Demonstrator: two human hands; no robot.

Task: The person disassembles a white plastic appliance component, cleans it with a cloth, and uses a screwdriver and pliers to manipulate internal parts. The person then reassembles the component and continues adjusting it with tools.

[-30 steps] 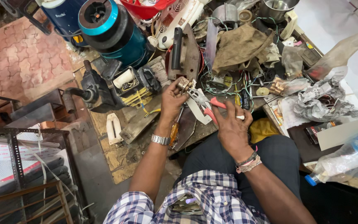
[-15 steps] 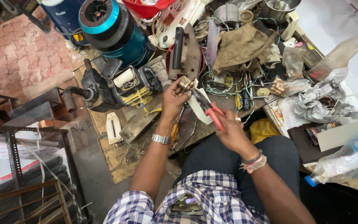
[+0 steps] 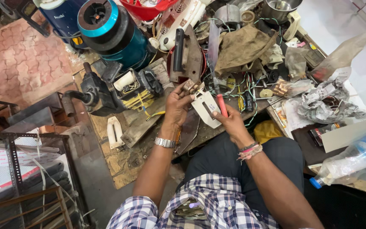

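Down at the cluttered workbench, the left hand is pinching a small brass-coloured metal part between thumb and fingertips, holding it just above the bench's front edge. The right hand is wrapping its fingers around the red-handled pliers, whose smooth plastic grip is sticking up out of the fist; the tool's nose is pointing toward the metal part, though whether it is touching is hard to tell. Between the two hands a flat white plate with a rectangular slot is lying tilted, its surface matte and scuffed.

A steel-link wristwatch is circling the left wrist, and pink and white thread bands are sitting on the right. Just beyond the hands an old clothes iron is resting with its dark, rusted soleplate and black handle showing. To its left a glossy teal mixer base with a round black top is standing, and a crumpled olive cloth is lying over tangled wires further right.
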